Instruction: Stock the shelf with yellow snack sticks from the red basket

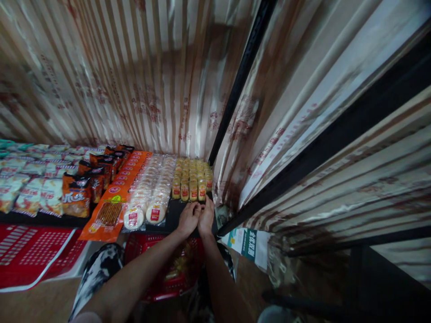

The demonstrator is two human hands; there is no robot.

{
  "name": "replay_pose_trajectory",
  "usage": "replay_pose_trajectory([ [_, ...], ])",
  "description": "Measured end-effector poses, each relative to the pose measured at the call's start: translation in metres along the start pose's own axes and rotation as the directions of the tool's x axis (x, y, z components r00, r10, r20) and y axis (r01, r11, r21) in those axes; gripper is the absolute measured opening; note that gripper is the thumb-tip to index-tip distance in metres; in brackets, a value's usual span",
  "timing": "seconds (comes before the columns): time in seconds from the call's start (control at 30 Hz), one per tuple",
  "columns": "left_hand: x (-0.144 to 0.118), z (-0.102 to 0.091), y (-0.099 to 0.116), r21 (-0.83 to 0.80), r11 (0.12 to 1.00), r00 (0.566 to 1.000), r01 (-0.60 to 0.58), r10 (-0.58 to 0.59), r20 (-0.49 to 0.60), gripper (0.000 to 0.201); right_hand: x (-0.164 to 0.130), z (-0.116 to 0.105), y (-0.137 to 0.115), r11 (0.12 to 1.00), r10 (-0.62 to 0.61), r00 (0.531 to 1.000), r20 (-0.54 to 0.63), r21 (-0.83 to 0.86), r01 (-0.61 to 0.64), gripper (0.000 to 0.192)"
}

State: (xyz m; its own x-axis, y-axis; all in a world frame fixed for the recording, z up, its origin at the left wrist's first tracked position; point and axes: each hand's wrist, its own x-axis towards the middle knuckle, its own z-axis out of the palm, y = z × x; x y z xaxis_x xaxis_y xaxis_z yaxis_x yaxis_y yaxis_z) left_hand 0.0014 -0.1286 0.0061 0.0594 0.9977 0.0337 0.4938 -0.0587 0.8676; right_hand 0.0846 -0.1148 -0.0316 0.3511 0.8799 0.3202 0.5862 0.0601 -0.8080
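Both hands, left (188, 218) and right (206, 216), meet fingers curled at the shelf (173, 215) edge, just before the yellow snack packs (192, 179); whether they pinch one, I cannot tell. Packs stand in tidy rows facing outward.

Both hands (197, 217) together, arms outstretched, fingers curled.

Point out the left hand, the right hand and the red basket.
left hand (187, 218): head view, on the back of the hand.
right hand (206, 216): head view, on the back of the hand.
red basket (141, 242): head view, on its upper left rim.
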Motion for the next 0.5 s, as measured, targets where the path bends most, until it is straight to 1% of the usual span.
replay_pose_trajectory([
  [0.1,-0.008,-0.003,-0.001,0.023,1.0,1.0,-0.002,0.002,-0.013,0.026,-0.012,-0.003,-0.006,0.998,0.02,1.0,-0.009,-0.054,-0.021,0.046],
  [0.23,-0.022,-0.009,-0.006,0.046,0.998,0.999,-0.037,0.037,-0.006,0.024,-0.032,-0.006,-0.013,0.996,-0.01,0.997,0.076,-0.09,0.017,0.038],
  [0.33,-0.035,-0.014,-0.015,0.069,0.996,0.998,-0.053,0.054,-0.02,0.023,-0.048,-0.006,-0.017,0.995,-0.039,0.992,0.123,-0.088,0.05,0.035],
  [0.5,-0.054,-0.022,-0.031,0.089,0.992,0.995,-0.086,0.091,-0.05,0.021,-0.075,-0.003,-0.023,0.994,-0.081,0.988,0.132,-0.064,0.09,0.031],
])
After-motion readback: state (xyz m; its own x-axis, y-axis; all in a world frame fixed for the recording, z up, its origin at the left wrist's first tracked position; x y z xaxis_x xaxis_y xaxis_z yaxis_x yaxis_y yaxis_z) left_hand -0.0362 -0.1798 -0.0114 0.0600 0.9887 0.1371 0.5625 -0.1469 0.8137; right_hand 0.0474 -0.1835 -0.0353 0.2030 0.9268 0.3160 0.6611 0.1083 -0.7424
